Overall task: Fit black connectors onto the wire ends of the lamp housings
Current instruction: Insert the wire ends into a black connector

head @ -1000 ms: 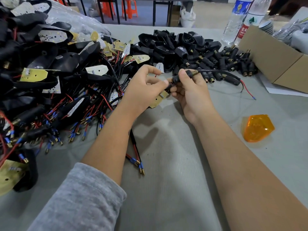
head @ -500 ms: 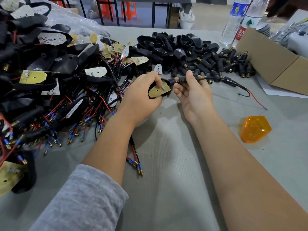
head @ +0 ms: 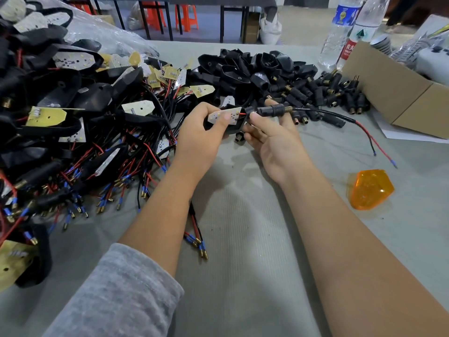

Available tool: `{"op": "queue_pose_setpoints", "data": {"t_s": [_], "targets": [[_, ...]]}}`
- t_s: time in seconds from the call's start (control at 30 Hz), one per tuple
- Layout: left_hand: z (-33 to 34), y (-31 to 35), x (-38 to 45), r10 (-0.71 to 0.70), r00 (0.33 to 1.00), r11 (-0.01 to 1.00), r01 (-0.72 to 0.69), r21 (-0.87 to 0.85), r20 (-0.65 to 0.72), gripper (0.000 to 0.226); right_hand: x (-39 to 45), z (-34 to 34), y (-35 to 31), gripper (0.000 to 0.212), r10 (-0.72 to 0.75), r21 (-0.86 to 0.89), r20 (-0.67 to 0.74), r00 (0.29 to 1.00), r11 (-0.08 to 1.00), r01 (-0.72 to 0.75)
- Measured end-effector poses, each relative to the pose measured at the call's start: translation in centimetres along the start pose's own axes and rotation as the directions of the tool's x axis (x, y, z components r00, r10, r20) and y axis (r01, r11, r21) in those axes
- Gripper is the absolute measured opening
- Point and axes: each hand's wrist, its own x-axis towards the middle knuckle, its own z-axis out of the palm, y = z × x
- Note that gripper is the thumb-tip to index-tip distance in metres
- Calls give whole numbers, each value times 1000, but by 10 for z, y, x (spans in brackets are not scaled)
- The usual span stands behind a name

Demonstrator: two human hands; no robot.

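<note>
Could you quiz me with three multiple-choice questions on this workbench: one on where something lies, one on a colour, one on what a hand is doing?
1. Where does the translucent lamp lens lie?
A. beside the right forearm
B. in the cardboard box
C. on the left pile

2. What colour is it?
A. green
B. orange
C. clear

3. What is the left hand doing?
A. lying flat
B. gripping a black lamp housing with circuit board
C. holding a bottle

Answers: 1 A, it lies alone on the grey table cover; 2 B, plainly orange; 3 B, fingers curl round the housing.
</note>
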Motion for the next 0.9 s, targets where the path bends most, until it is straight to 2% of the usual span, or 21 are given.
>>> {"op": "queue_pose_setpoints", "data": {"t_s": [0.17,0.3,0.37,0.47,0.57,0.63,0.7,0.8,0.9], "targets": [[1,5,0,-100,995,992,98,-81,-12,19,-1,0,-2,26,70,39,33,997,997,-72],[2,6,1,-202,978,964,208,-163,53,21,-2,2,-2,27,52,57,-5,999,997,-52],[4,6,1,-234,972,965,236,-112,35,31,-3,3,-1,27,30,44,-31,999,999,-29],[5,3,0,-164,984,985,167,34,-70,49,-2,4,-1,27,2,50,-70,998,999,2],[4,1,-1,-159,977,986,165,32,-145,46,-2,4,-2,27,-13,47,-70,997,999,16],[6,1,0,-208,962,977,197,-79,-178,30,-3,4,-2,26,-22,25,-54,998,999,24],[5,1,3,-315,933,925,261,-276,-174,30,-4,5,-2,26,-29,18,-30,999,999,30],[3,0,9,-454,889,781,366,-505,-57,20,-6,7,-1,28,-39,41,9,999,998,38],[3,0,9,-472,881,693,387,-608,23,14,-8,9,0,20,-35,-1,15,999,999,35]]}}
